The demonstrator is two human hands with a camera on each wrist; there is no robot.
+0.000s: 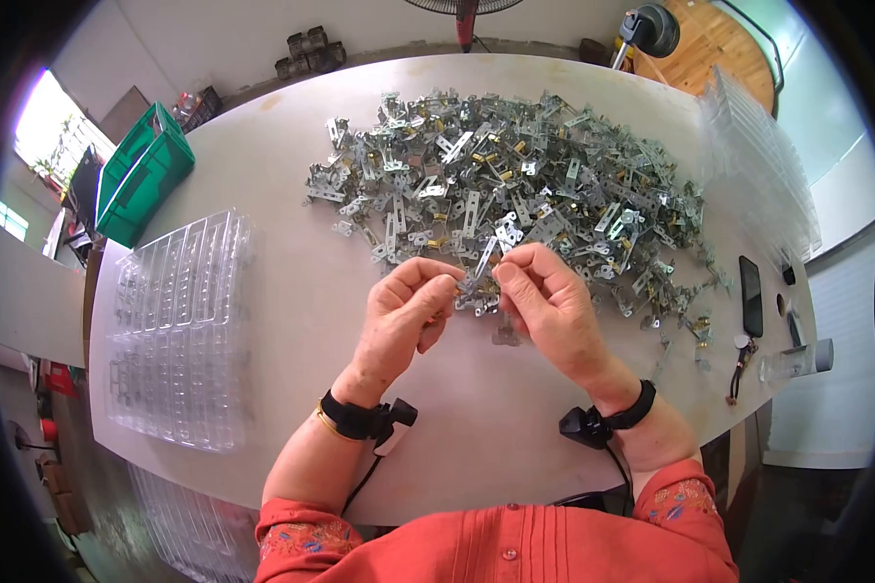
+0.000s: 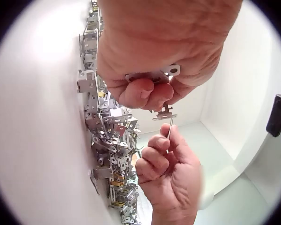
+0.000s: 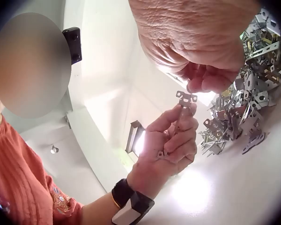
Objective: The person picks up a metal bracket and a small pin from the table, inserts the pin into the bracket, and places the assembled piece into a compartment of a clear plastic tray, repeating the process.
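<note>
Metal bracket (image 3: 185, 99), small and notched, is between the two hands, above the table (image 1: 311, 398), its tip poking from the left hand (image 1: 396, 323), whose thumb and finger pinch it. That hand's other fingers curl over more metal pieces (image 2: 173, 70) in the palm. Opposite, the right hand (image 1: 559, 313) pinches a thin metal strip (image 2: 171, 127), its end at or very near the bracket; whether they touch I cannot tell. Just beyond the hands spreads a heap of loose parts (image 1: 515, 165); clear trays (image 1: 191, 328) lie to the left of the left hand.

The grip on the bracket looks slight, so a sideways push from the strip could twist it or flick it out, and among so many similar parts it would be hard to find. Loosening the curled fingers could spill the palmed pieces. Pressing the strip in askew might bend it.
</note>
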